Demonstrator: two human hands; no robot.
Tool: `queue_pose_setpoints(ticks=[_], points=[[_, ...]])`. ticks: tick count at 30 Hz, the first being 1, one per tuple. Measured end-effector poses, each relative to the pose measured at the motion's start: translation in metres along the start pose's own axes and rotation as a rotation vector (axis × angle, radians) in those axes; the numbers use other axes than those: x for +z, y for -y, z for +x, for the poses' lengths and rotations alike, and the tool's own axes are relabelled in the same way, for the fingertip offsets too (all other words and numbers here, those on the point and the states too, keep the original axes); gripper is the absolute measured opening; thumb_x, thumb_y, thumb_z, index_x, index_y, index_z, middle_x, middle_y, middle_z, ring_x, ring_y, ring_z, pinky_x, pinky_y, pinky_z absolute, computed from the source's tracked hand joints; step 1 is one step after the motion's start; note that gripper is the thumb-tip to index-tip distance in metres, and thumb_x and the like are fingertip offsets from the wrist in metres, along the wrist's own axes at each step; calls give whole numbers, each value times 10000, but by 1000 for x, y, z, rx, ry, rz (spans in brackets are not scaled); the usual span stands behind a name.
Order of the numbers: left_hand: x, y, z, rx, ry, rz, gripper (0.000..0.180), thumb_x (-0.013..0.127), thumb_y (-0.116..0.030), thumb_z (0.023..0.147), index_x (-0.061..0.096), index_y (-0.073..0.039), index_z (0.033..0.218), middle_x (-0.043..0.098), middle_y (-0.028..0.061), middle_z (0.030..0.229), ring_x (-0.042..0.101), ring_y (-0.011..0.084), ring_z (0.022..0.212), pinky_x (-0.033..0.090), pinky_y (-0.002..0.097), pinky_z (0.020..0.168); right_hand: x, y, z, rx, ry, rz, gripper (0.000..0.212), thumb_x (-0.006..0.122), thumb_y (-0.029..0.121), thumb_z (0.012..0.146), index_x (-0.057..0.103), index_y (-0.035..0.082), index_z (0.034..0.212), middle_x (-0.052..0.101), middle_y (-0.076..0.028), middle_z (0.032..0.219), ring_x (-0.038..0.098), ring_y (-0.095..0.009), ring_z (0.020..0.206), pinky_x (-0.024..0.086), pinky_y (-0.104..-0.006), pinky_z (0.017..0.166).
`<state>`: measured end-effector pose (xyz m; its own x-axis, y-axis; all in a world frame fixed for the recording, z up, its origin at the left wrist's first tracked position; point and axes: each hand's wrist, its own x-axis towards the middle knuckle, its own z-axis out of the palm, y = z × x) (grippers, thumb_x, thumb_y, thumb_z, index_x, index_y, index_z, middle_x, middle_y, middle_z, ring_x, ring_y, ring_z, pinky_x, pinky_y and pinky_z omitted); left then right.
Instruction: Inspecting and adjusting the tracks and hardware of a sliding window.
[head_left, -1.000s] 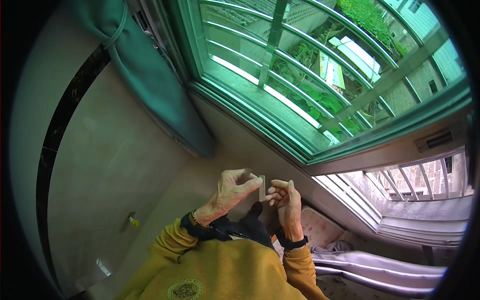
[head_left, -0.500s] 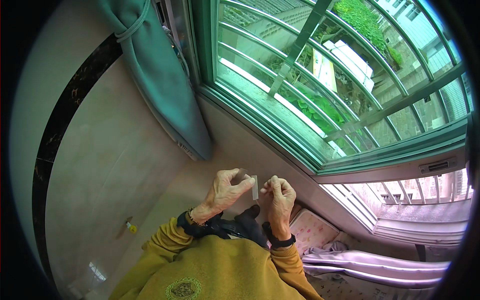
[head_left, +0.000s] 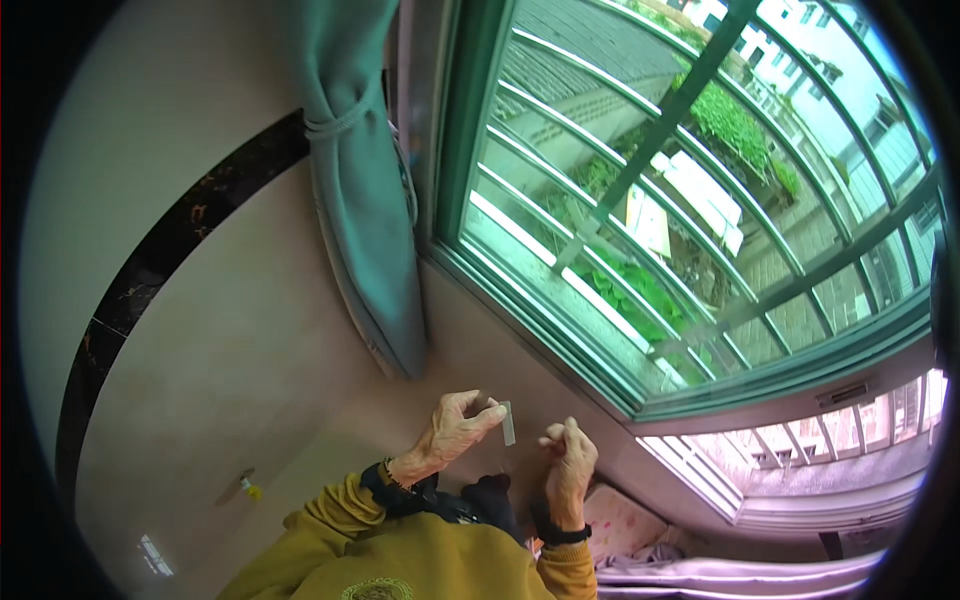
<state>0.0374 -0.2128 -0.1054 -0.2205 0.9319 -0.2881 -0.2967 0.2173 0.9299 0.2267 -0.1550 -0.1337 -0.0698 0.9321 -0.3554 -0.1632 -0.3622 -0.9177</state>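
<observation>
Between the thumb and fingers of my left hand (head_left: 448,432) is one end of a small, narrow, translucent whitish strip (head_left: 509,426). The strip hangs upright on the side facing my right hand. My right hand (head_left: 570,462) is a short way to the right, apart from the strip, its fingers curled together. Whether anything small sits in those fingers is hidden. Both hands are raised in front of my body, below the window, and wear dark bands at the wrists.
A barred window with a green frame (head_left: 560,330) fills the upper right. A tied grey-green curtain (head_left: 365,230) hangs to its left, beside a pale wall with a black marbled band (head_left: 190,215). Lower right are a patterned cushion-like pad (head_left: 622,525) and purplish fabric (head_left: 740,578).
The view has tilted up, so the hands appear lower. My right hand has drawn slightly away from the strip, which stays pinched in my left hand.
</observation>
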Motion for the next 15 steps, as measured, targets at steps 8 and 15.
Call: queue_pose_setpoints(ticks=[8,15], points=[[-49,-23,41,219,-267,-57,154,636,-169,845,595,-46,761,504,-41,589,430,24,517,345,204,464,-97,45,25,-739,-703,-362,366,527,181,946,512,-33,1243,576,-118,1103,539,-164,962,444,-279,817],[-25,-24,49,214,-311,5,181,637,-193,834,567,-55,739,488,-28,576,425,41,498,341,211,452,-114,112,62,-1082,-1008,-736,768,684,399,816,337,-31,1349,378,-212,1284,416,-351,1187,386,-474,989]])
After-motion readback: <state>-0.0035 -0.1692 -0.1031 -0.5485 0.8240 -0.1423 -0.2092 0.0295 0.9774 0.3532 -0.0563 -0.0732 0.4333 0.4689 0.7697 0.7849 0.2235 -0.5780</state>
